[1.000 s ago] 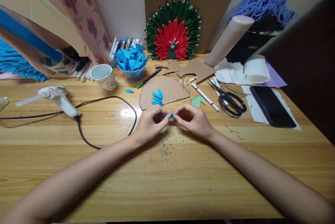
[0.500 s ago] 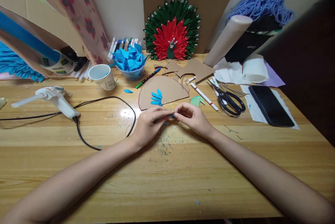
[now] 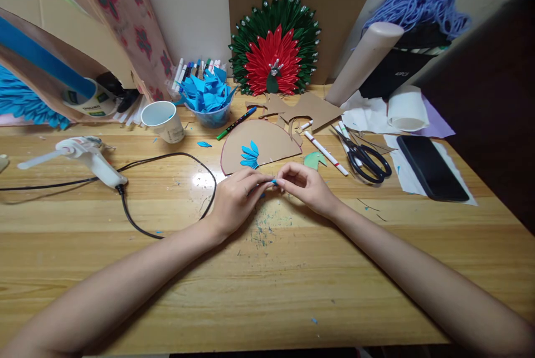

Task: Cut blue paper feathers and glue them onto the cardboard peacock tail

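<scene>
My left hand [image 3: 239, 193] and my right hand [image 3: 304, 185] meet at the middle of the table, fingertips pinched together on a small piece of blue paper [image 3: 274, 182]. Most of that piece is hidden by the fingers. Just beyond them lies a cardboard half-circle [image 3: 270, 143] with a dark outline, and several blue paper petals [image 3: 249, 156] fan out on it. A single blue petal [image 3: 204, 144] rests on the wood to its left. Beside my right fingers lies a green paper cutout [image 3: 314, 160].
At left, a glue gun [image 3: 94, 161] trails its black cord. Behind stand a paper cup [image 3: 163, 122], a bowl of blue paper pieces [image 3: 208, 98] and a green-and-red peacock fan [image 3: 273, 48]. Black scissors [image 3: 368, 161], a marker [image 3: 326, 154] and a phone [image 3: 432, 167] lie to the right.
Both hands stay together in nearly the same place. Their fingertips have shifted slightly, and more of the blue paper shows between them.
</scene>
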`<action>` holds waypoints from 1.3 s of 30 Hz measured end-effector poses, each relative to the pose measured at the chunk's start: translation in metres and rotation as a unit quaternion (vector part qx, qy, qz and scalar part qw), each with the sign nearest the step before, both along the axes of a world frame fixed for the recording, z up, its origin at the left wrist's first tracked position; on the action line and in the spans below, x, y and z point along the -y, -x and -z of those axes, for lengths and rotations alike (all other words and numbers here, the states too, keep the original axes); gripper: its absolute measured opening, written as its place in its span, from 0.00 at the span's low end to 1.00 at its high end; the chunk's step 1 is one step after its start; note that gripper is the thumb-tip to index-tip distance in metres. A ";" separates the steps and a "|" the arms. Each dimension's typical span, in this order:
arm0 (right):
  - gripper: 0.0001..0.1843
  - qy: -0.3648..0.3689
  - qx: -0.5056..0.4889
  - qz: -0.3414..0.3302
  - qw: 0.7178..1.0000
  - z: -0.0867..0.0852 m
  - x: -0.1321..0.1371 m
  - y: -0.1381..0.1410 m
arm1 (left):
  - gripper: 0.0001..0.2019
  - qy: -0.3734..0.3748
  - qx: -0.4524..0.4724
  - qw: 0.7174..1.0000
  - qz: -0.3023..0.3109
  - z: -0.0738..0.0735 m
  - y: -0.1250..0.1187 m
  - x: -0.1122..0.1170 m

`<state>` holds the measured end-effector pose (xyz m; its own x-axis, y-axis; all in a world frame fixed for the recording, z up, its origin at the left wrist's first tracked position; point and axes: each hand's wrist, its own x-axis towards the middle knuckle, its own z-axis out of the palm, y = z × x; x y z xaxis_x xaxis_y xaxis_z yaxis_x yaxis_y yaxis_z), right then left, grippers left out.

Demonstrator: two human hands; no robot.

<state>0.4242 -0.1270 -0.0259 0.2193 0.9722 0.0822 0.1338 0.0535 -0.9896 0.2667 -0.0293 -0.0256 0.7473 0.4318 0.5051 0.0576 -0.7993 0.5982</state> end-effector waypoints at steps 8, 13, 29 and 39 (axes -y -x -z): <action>0.07 -0.105 0.241 0.078 0.962 0.001 0.006 0.006 | 0.06 0.058 -0.003 0.998 -0.011 0.000 0.000 -0.001; 0.04 -0.136 0.296 0.098 0.940 0.000 0.005 0.006 | 0.07 0.075 -0.018 0.997 -0.016 -0.001 0.000 0.000; 0.01 -0.115 0.302 0.089 0.942 -0.003 0.004 0.005 | 0.07 0.090 -0.033 0.995 -0.009 0.000 -0.001 -0.001; 0.02 -0.115 0.282 0.109 0.946 -0.003 0.006 0.006 | 0.04 0.105 -0.029 0.994 -0.001 -0.002 -0.003 -0.001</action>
<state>0.4182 -0.1325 -0.0226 0.2709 0.8511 0.4498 0.6706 0.1684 -0.7225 0.2695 -0.0279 -0.0234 0.7715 0.5247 0.3597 0.0979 -0.6566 0.7479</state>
